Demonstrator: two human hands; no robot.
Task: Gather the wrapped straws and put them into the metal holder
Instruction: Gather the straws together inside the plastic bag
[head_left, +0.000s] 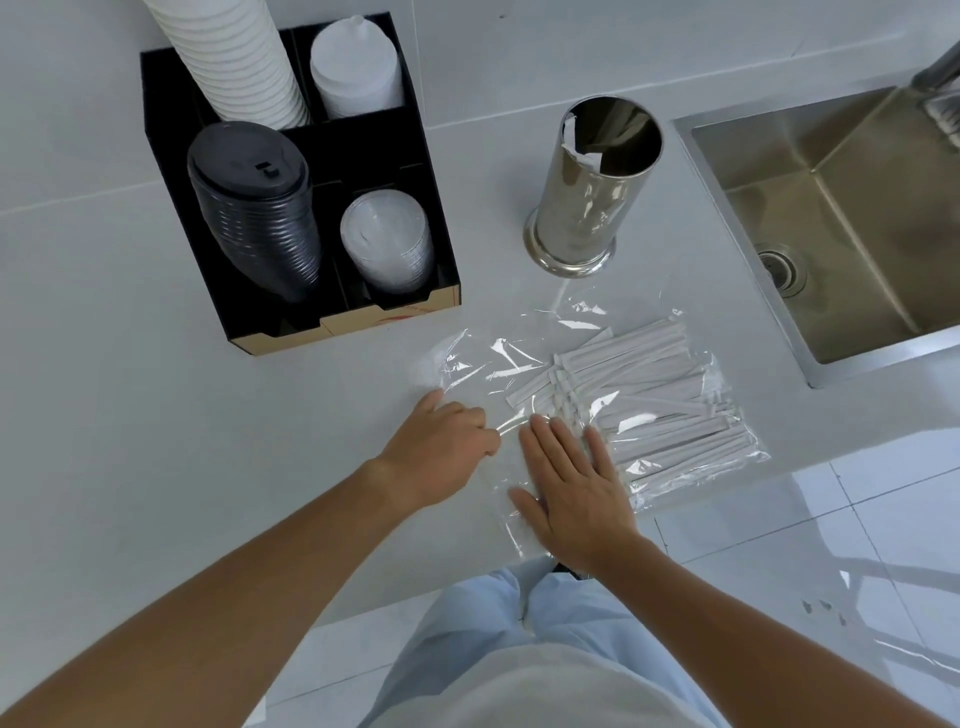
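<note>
Both hands on the bag (519, 374): left hand (441, 447) pinching it, right hand (569, 486) flat and nearer the straws (639, 384), which lie lengthwise rightward, holder (587, 192) beyond.

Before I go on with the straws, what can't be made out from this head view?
- Holder inside: only white paper near the rim shows; the wall hides the depth.
- Straws: count unclear, overlapped and under glare from the clear bag.
- Left hand: fingers curled at the bag, grip unclear.
- Tap: cut off by the right edge.
</note>
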